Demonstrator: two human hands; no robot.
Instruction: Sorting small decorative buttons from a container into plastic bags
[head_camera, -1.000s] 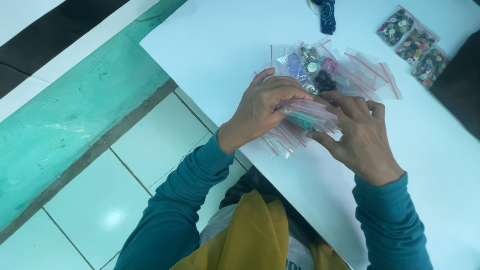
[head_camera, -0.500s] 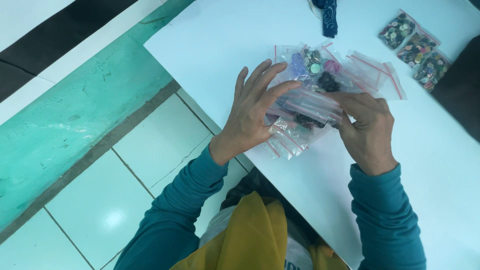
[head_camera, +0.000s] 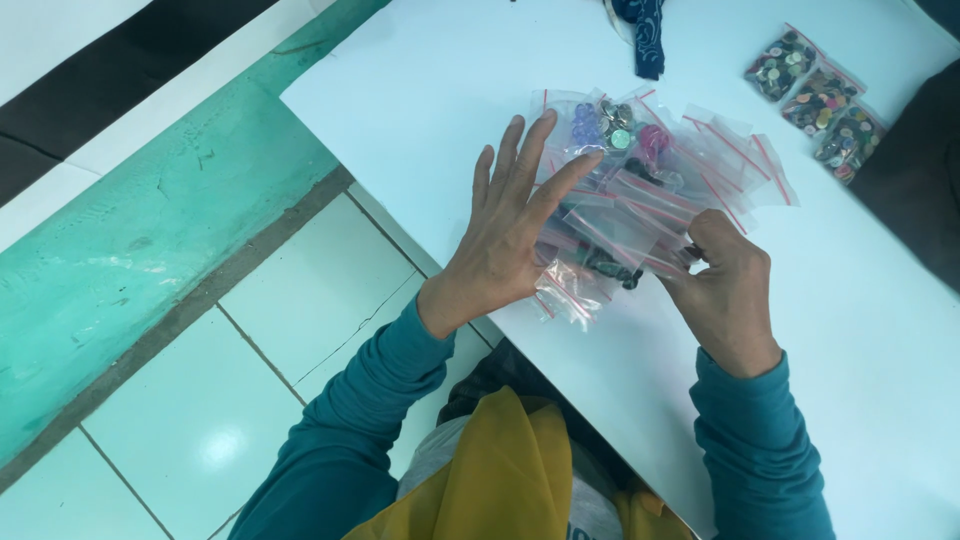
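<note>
Both hands were seen over the white table (head_camera: 420, 110). The left hand (head_camera: 505, 235) was spread flat on the pile of small clear bags (head_camera: 640, 205). One bag (head_camera: 610, 262) was pinched by the right hand (head_camera: 725, 285). Slippery bags could be pushed off the near edge, and buttons spilled.
</note>
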